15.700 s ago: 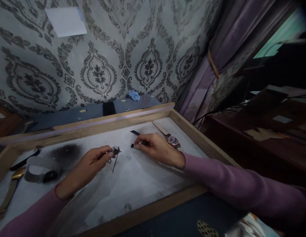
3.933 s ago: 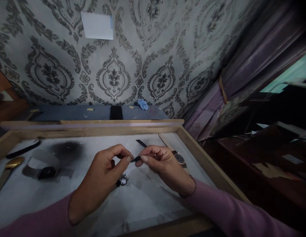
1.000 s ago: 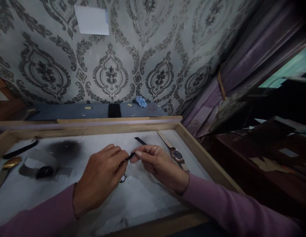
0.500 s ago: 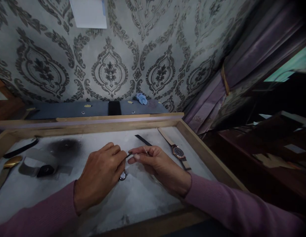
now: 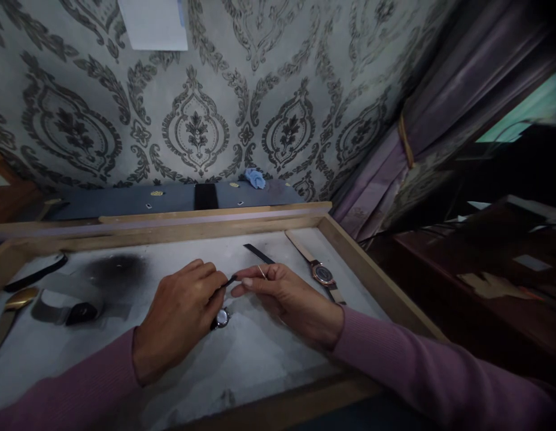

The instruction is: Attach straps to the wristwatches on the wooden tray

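Near the middle of the tray, my left hand [image 5: 183, 311] is closed around a thin black strap [image 5: 230, 281], whose tip pokes out between the hands. A small round watch [image 5: 222, 318] hangs or lies just below my left fingers. My right hand [image 5: 289, 299] pinches at the strap's tip with thumb and index finger; a thin ring is on one finger. Behind it lies a separate black strap piece [image 5: 258, 254]. To its right rests a watch with a rose-gold case [image 5: 323, 274], back side up.
The wooden-framed tray [image 5: 371, 272] has a pale floor. At its left are a gold-coloured watch [image 5: 21, 298], a grey-banded watch [image 5: 82, 312] and a black band [image 5: 35, 276]. Beyond the back rim are a dark phone-like object [image 5: 206, 196] and a crumpled blue cloth [image 5: 255, 178].
The view has shifted slightly. The small watch under my left hand has turned, so its round face shows more fully. Both hands keep nearly the same pose.
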`<control>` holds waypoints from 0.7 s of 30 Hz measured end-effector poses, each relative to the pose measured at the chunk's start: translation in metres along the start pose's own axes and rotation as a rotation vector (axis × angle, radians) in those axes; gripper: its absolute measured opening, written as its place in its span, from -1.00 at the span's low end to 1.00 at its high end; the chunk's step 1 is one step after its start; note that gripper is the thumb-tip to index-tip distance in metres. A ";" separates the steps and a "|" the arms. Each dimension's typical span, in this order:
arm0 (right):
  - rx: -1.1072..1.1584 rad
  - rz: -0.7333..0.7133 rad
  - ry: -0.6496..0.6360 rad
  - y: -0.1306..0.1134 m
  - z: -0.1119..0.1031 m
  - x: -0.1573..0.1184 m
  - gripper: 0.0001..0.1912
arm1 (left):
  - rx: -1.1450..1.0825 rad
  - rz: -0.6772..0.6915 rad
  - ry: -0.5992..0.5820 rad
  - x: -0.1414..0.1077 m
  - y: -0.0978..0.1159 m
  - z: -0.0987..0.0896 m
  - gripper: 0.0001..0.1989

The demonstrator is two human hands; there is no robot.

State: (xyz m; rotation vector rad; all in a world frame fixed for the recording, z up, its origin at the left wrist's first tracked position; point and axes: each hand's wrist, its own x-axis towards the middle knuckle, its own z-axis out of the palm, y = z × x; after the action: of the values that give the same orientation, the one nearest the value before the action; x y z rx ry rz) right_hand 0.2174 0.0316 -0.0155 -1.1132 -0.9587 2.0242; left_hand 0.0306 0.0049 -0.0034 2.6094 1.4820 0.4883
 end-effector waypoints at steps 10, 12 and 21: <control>-0.014 0.011 0.001 -0.005 0.002 0.000 -0.87 | 0.334 0.265 0.135 -0.003 0.000 0.000 -0.80; -0.028 0.001 0.007 -0.002 0.001 0.001 -0.85 | 0.407 0.332 0.175 -0.002 0.001 0.000 -0.78; -0.016 -0.096 0.008 0.007 -0.001 0.005 -0.84 | 0.578 0.513 0.261 0.000 0.003 0.003 -0.69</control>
State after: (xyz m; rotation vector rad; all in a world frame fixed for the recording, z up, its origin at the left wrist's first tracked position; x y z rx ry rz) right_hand 0.2151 0.0326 -0.0238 -1.0628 -1.0071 1.9365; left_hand 0.0341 0.0036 -0.0053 3.5352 1.1158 0.5174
